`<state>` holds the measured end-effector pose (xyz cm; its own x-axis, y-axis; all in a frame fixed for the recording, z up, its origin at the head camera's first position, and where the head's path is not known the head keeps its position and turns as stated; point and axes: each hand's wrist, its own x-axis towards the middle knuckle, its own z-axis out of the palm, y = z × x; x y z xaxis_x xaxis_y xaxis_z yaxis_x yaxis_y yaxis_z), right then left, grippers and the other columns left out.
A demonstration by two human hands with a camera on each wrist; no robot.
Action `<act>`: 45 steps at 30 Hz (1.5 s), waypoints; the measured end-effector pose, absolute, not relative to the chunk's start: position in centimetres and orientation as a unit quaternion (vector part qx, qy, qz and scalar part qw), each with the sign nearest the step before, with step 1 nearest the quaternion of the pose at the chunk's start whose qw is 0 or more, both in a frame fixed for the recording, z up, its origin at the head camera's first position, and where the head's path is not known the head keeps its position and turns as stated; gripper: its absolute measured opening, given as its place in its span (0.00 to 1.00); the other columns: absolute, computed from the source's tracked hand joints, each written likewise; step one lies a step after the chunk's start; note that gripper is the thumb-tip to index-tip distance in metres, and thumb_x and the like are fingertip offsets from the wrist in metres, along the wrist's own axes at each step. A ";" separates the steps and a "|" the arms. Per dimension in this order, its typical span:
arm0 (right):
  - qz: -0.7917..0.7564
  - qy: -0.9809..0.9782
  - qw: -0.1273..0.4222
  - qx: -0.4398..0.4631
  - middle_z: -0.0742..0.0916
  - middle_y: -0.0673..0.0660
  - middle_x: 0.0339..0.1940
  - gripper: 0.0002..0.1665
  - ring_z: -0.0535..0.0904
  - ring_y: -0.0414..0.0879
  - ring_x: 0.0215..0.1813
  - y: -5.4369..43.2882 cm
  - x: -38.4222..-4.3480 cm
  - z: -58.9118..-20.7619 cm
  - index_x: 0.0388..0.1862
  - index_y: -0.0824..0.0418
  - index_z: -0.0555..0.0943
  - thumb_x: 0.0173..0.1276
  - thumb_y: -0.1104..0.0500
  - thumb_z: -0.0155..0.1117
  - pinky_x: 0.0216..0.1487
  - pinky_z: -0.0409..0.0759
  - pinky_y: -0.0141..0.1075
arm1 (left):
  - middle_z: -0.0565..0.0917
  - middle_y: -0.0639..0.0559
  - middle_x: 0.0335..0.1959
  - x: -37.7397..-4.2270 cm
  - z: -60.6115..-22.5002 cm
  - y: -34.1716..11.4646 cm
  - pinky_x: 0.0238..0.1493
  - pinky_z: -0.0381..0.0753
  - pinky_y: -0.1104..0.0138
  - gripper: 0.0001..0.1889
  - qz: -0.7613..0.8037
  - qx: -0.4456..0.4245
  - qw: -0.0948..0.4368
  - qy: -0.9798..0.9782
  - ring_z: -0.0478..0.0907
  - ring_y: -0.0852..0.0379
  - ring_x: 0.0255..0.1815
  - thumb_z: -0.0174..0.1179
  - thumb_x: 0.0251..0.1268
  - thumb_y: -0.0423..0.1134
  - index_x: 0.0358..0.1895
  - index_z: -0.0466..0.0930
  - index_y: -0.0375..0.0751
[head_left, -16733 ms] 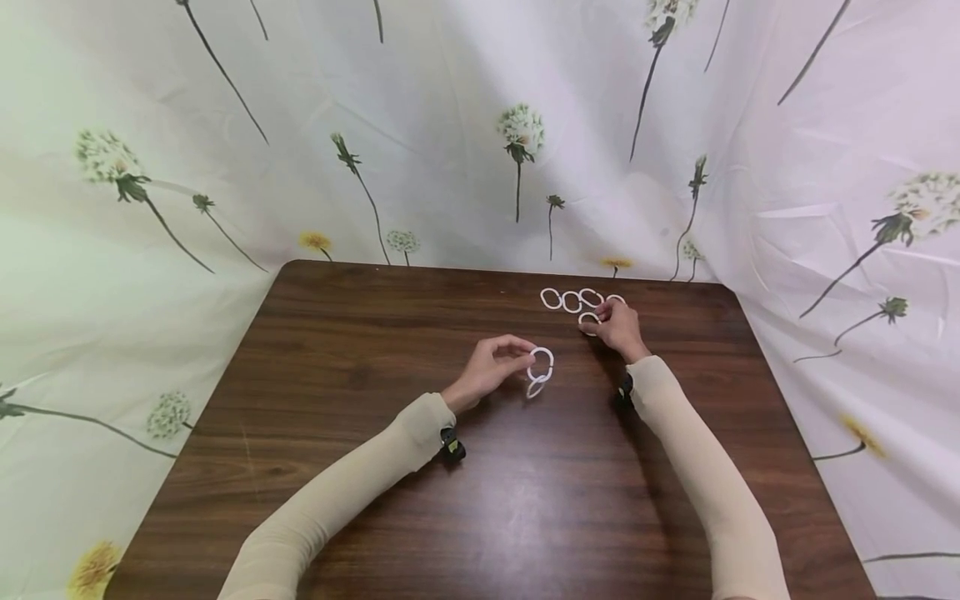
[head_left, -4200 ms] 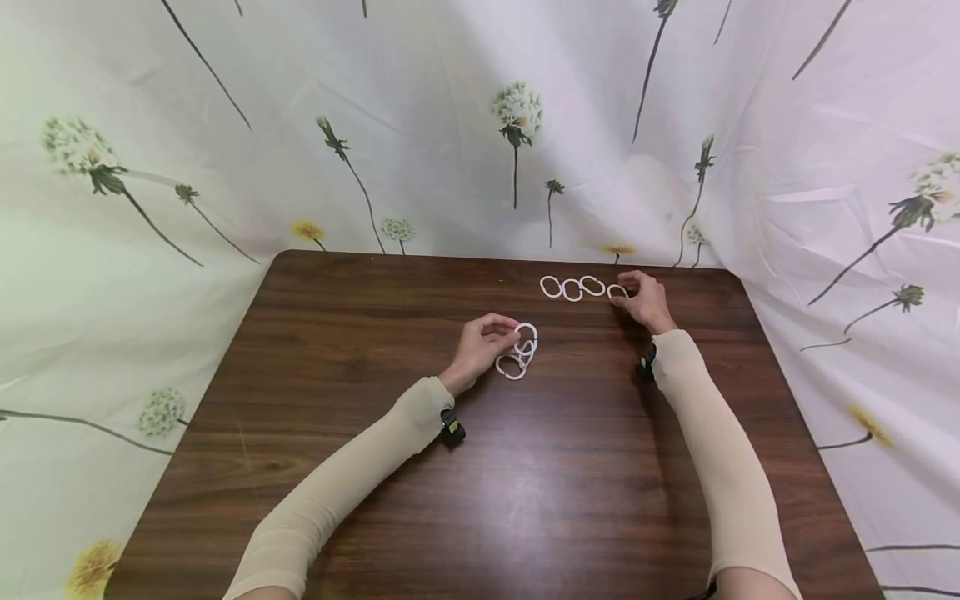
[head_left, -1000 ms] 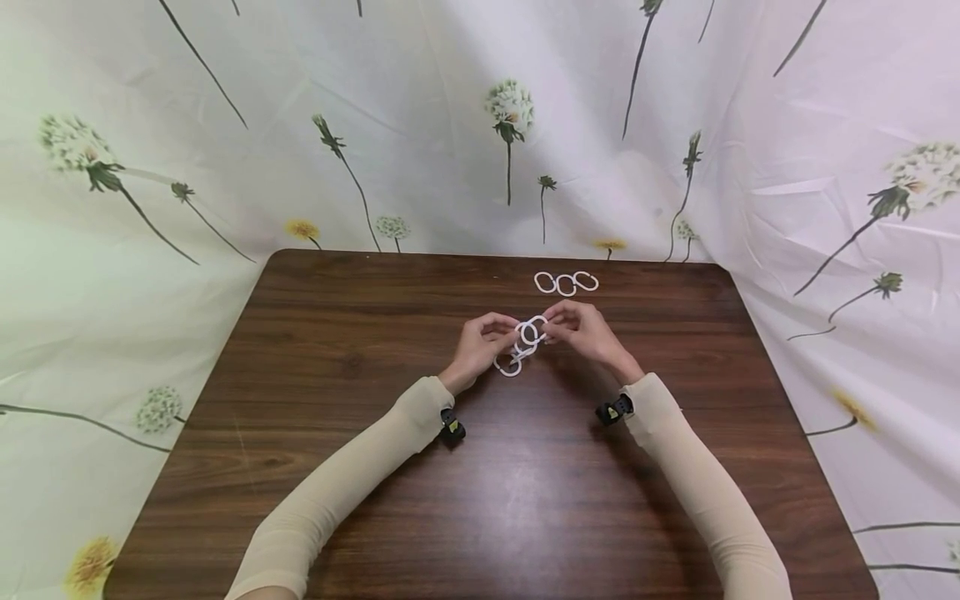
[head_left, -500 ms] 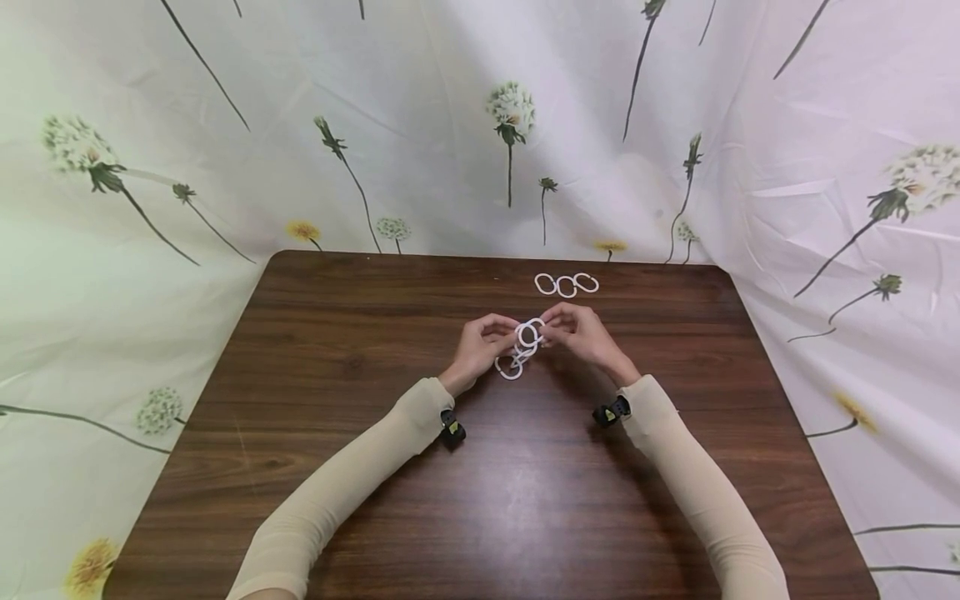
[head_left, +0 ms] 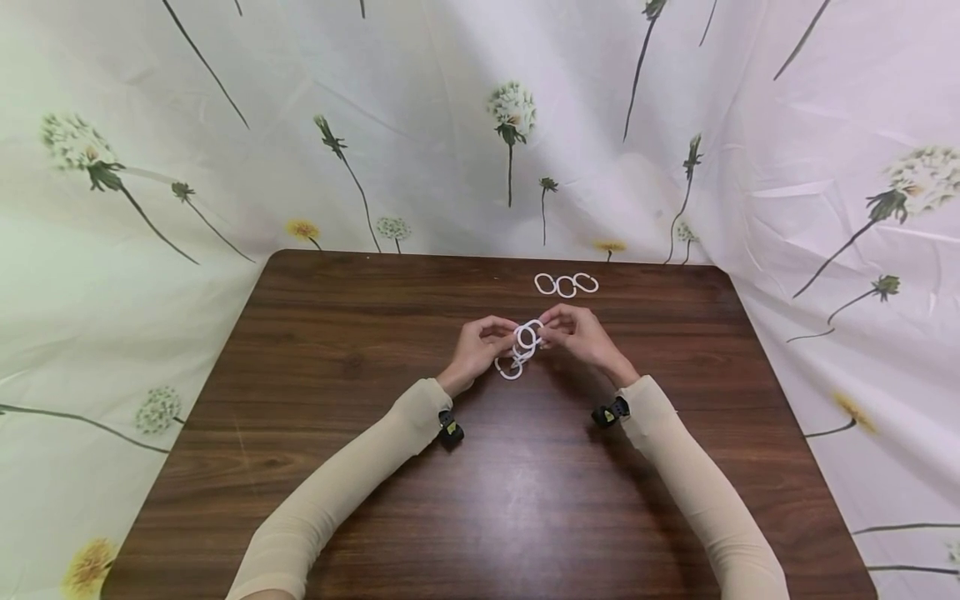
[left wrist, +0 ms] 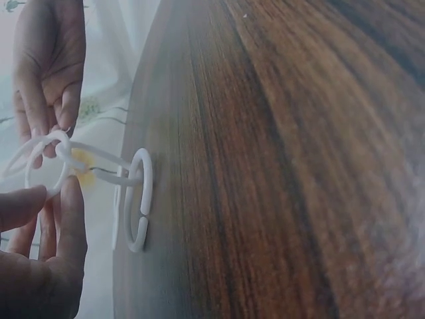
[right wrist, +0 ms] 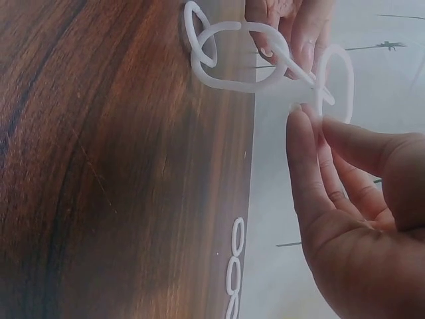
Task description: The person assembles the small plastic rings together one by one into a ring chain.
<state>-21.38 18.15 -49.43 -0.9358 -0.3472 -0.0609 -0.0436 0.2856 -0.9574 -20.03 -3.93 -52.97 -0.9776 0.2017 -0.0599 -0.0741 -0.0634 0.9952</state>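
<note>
Near the middle of the table, my left hand (head_left: pixel 477 350) pinches a white plastic split link (right wrist: pixel 303 75) between thumb and fingers. Two more links hang joined below it: an oval link (right wrist: pixel 232 86), then an end link (left wrist: pixel 147 186) that reaches down to the tabletop. My right hand (head_left: pixel 588 336) comes in from the other side, thumb and fingertips pinching another white link (right wrist: pixel 350 86). In the right wrist view this link crosses the one in my left hand, and the fingertips of both hands are close together.
Three white links (head_left: pixel 566 287) lie in a row near the far edge of the brown wood table (head_left: pixel 360 500). Behind and beside the table hangs a pale flower-print cloth (head_left: pixel 435 150). Each wrist wears a small black camera (head_left: pixel 451 429).
My right hand has picked the rightmost link off the table and carried it left to the chain in my left hand. Over the last second this link has shifted slightly closer to the left fingers.
</note>
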 end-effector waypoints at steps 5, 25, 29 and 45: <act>-0.570 0.803 0.122 -0.128 0.88 0.76 0.47 0.13 0.88 0.41 0.37 18.0 -21.3 -49.5 0.54 0.76 0.80 0.73 0.70 0.65 0.48 0.93 0.44 | 0.88 0.43 0.40 -20.0 -53.1 -4.0 0.46 0.94 0.62 0.13 0.728 0.049 0.098 0.676 0.88 0.59 0.38 0.66 0.68 0.24 0.53 0.83 0.25; -0.554 0.816 0.102 -0.129 0.90 0.73 0.43 0.11 0.88 0.40 0.35 17.5 -21.3 -50.5 0.50 0.73 0.82 0.71 0.69 0.68 0.41 0.91 0.30 | 0.88 0.42 0.42 -19.9 -52.9 -4.3 0.47 0.94 0.63 0.13 0.721 0.052 0.114 0.682 0.88 0.58 0.39 0.67 0.68 0.26 0.53 0.84 0.26; -0.546 0.823 0.089 -0.128 0.91 0.72 0.42 0.11 0.89 0.41 0.36 17.5 -21.2 -50.7 0.49 0.72 0.83 0.71 0.68 0.69 0.39 0.88 0.27 | 0.88 0.33 0.46 -19.7 -52.9 -4.3 0.43 0.93 0.68 0.13 0.711 0.061 0.112 0.691 0.87 0.61 0.38 0.65 0.68 0.22 0.54 0.83 0.25; -0.591 0.796 0.076 -0.110 0.87 0.80 0.46 0.13 0.91 0.56 0.38 18.5 -21.7 -50.4 0.51 0.78 0.79 0.72 0.70 0.67 0.48 0.91 0.58 | 0.88 0.31 0.46 -19.9 -53.4 -4.0 0.48 0.94 0.58 0.12 0.682 0.094 0.079 0.721 0.89 0.41 0.43 0.67 0.68 0.26 0.52 0.85 0.26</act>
<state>-21.73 18.50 -50.37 -0.9639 -0.2662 0.0089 -0.0854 0.2774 -0.9570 -19.86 -4.01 -53.36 -0.9698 0.2437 0.0139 0.0272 0.0514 0.9983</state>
